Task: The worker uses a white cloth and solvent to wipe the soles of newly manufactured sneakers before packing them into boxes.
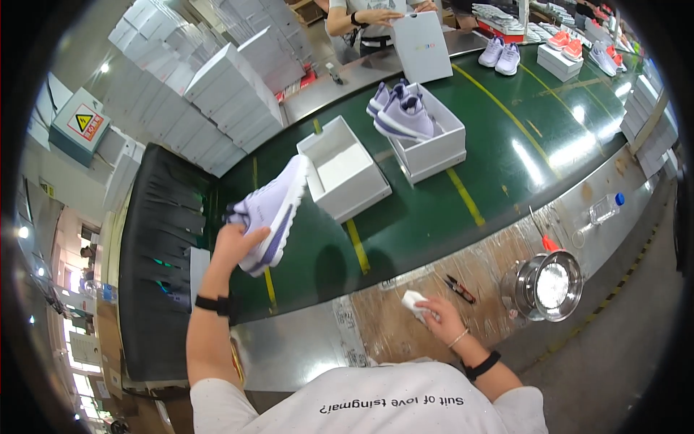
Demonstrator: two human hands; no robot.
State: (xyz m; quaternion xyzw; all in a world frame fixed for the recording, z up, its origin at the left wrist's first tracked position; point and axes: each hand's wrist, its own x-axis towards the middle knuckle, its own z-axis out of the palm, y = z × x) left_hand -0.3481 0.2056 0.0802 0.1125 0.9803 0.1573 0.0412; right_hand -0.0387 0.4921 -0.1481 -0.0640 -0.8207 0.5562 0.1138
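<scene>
A lavender sneaker (278, 206) with a white and purple sole is gripped near its heel by my left hand (238, 246), raised over the green belt. My right hand (442, 318), above the brown-covered bench edge, pinches a small white wad (414, 301); whether it is cloth, paper or sponge I cannot tell. Beyond the sneaker lies an open white shoebox (340, 155) with nothing seen inside. To its right, another open box (434, 155) has a pair of lavender sneakers (405, 116) in it. Black-and-red thread snips (460, 289) lie just beyond my right hand.
The green belt (499, 108) carries more sneakers and boxes at the far right. Across it, a person holds a white box lid (423, 47). Stacked white boxes (224, 94) rise at the far left. A round metal lamp (553, 286) and a plastic bottle (606, 209) stand at the right.
</scene>
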